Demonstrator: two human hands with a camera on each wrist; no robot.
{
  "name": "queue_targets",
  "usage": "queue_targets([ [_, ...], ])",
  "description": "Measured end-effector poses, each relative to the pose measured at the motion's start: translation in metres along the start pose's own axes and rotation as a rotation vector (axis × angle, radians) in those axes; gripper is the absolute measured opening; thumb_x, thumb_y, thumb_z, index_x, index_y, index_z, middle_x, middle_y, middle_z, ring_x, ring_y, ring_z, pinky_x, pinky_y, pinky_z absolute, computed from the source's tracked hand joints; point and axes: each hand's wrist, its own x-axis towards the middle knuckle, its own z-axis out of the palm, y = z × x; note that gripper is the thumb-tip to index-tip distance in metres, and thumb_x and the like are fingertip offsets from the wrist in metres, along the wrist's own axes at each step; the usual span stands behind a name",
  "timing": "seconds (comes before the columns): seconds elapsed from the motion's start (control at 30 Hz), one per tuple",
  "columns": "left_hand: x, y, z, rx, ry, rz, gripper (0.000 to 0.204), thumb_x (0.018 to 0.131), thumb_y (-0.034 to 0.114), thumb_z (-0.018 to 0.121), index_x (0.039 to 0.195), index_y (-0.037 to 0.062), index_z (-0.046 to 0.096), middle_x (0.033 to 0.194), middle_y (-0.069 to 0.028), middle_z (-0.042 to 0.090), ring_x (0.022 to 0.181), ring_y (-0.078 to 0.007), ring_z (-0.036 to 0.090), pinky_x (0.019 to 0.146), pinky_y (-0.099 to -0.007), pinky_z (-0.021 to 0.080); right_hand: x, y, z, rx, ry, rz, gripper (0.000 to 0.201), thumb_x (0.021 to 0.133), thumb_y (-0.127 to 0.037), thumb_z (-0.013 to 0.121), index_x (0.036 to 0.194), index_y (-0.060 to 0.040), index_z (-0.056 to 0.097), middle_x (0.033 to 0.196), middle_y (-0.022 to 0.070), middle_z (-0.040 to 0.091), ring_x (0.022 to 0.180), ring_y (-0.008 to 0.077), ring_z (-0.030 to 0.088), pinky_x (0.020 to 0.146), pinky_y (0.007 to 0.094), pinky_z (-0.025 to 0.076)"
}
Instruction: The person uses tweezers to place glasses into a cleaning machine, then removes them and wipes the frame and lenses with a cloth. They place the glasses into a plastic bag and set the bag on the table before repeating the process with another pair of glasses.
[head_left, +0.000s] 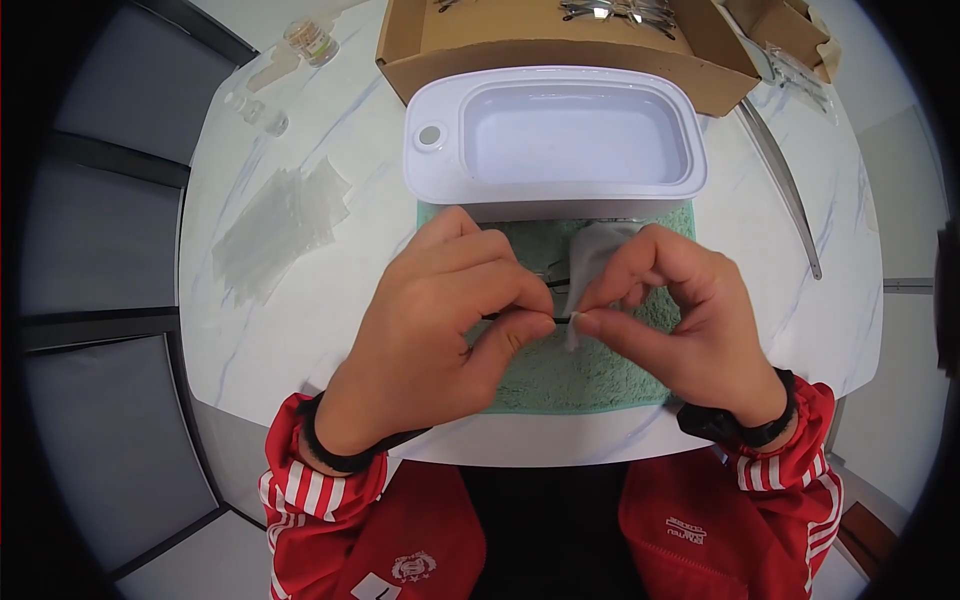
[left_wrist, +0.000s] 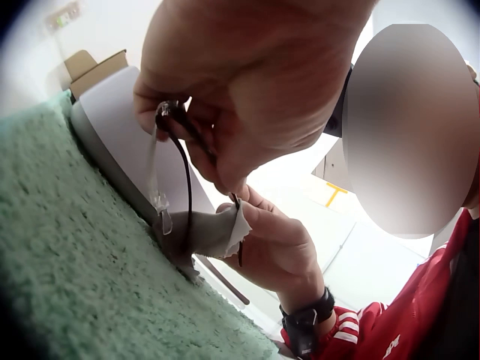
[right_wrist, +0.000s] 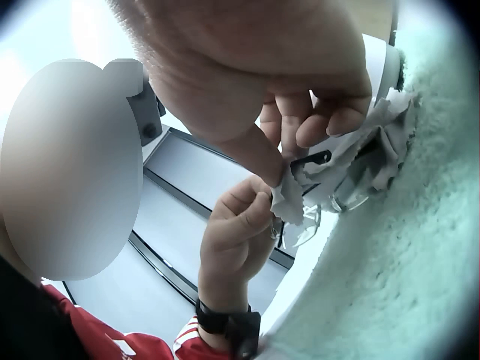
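My left hand [head_left: 435,315] pinches a pair of glasses with thin dark temples [left_wrist: 187,180] between thumb and fingers. A clear lens [right_wrist: 351,201] shows low over the green towel in the right wrist view. Opposite it, my right hand [head_left: 695,310] pinches a grey cloth [head_left: 592,245] round one temple, fingertips close to those of the left hand. The rest of the cloth [right_wrist: 394,131] hangs down over the towel [head_left: 560,390]. My left fingers hide part of the frame in the head view.
Just beyond the hands stands a white tub [head_left: 435,180]. Behind it, a cardboard box [head_left: 400,55] holds several glasses [head_left: 620,12]. Clear plastic sleeves [head_left: 280,230], a small bottle [head_left: 262,115] and a jar [head_left: 312,42] lie left. A long thin strip [head_left: 785,190] lies right.
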Motion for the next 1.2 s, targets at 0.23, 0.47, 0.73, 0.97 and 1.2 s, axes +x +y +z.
queue_targets([
  [0.23, 0.001, 0.001, -0.001, 0.077, -0.017, -0.031, 0.011, 0.074, 0.001, 0.075, 0.079, 0.0065, 0.067, 0.074, -0.0037, 0.06, 0.074, -0.025, 0.049, 0.072, -0.0358, 0.04, 0.001, 0.0, -0.001, -0.082, 0.009, -0.095, 0.023, 0.08, 0.005, 0.077, 0.096, -0.0046, 0.063, 0.085, 0.0013, 0.07, 0.081, 0.0088, 0.062, 0.075, 0.0239, 0.047],
  [0.47, -0.006, -0.005, -0.002, 0.115, 0.065, -0.107, 0.008, 0.08, -0.002, 0.069, 0.082, 0.0039, 0.064, 0.076, -0.0055, 0.058, 0.077, -0.0235, 0.05, 0.07, -0.0334, 0.041, 0.001, 0.002, -0.012, -0.003, 0.0, 0.068, 0.022, 0.083, 0.0, 0.074, 0.102, -0.0035, 0.064, 0.085, 0.0002, 0.07, 0.078, 0.0082, 0.062, 0.073, 0.024, 0.043],
  [0.73, -0.008, -0.01, -0.001, 0.06, 0.126, -0.164, 0.006, 0.086, -0.002, 0.066, 0.085, 0.0021, 0.061, 0.078, -0.0049, 0.058, 0.077, -0.0189, 0.051, 0.072, -0.0305, 0.043, 0.002, 0.001, -0.022, 0.019, 0.003, 0.101, 0.019, 0.084, 0.001, 0.074, 0.099, -0.0028, 0.064, 0.083, -0.0007, 0.069, 0.076, 0.0058, 0.057, 0.071, 0.0232, 0.042],
  [0.97, -0.006, -0.009, 0.0, 0.027, 0.187, -0.173, 0.008, 0.083, -0.002, 0.069, 0.083, 0.0039, 0.064, 0.076, -0.0061, 0.061, 0.075, -0.0249, 0.052, 0.066, -0.0344, 0.043, 0.003, -0.002, -0.027, 0.027, -0.034, 0.16, 0.016, 0.085, 0.001, 0.074, 0.097, -0.0019, 0.064, 0.081, -0.0009, 0.067, 0.075, 0.0055, 0.058, 0.071, 0.0217, 0.044],
  [1.2, -0.005, -0.009, 0.0, 0.022, 0.157, -0.142, 0.009, 0.082, -0.003, 0.07, 0.083, 0.004, 0.064, 0.077, -0.0061, 0.062, 0.075, -0.0251, 0.053, 0.067, -0.0342, 0.043, 0.003, -0.001, -0.024, 0.042, -0.059, 0.166, 0.018, 0.084, 0.002, 0.076, 0.096, -0.002, 0.063, 0.084, 0.0009, 0.067, 0.078, 0.0063, 0.06, 0.074, 0.0211, 0.047],
])
